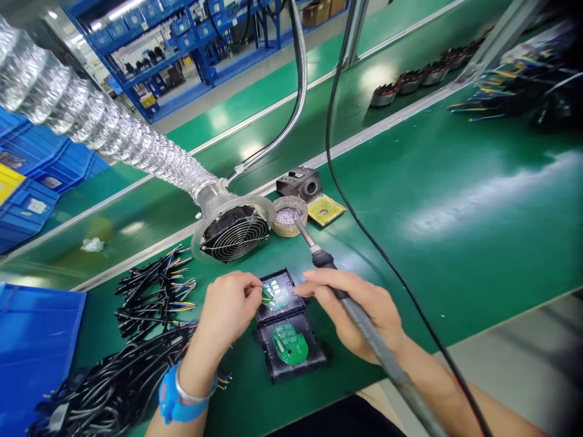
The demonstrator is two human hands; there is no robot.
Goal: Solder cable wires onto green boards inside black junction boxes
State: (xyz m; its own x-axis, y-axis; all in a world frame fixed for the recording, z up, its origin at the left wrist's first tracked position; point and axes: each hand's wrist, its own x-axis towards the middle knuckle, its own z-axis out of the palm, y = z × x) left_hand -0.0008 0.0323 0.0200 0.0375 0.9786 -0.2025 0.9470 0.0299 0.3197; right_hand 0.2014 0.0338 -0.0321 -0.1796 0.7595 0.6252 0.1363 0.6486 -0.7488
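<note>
My right hand [364, 309] is closed around the handle of a soldering iron [373, 340], whose tip reaches the round tub of shiny bits [290, 217]. Thumb and fingers of my left hand [232, 306] are pinched at the left edge of the upper black tray, and thin coloured wires [268, 298] show at the fingertips. In that upper tray [288, 282] lies a green circuit board [277, 297] with shiny pads. A second green circuit board [290, 345] sits in the lower black tray [314, 352].
A fume extractor fan [237, 233] hangs from a foil duct [113, 127]. Beside the tub are a dark iron stand [300, 182] and a yellow sponge [325, 209]. Black cables [146, 297] and a blue bin [36, 352] lie left. A black cord [350, 206] crosses the green bench [455, 224].
</note>
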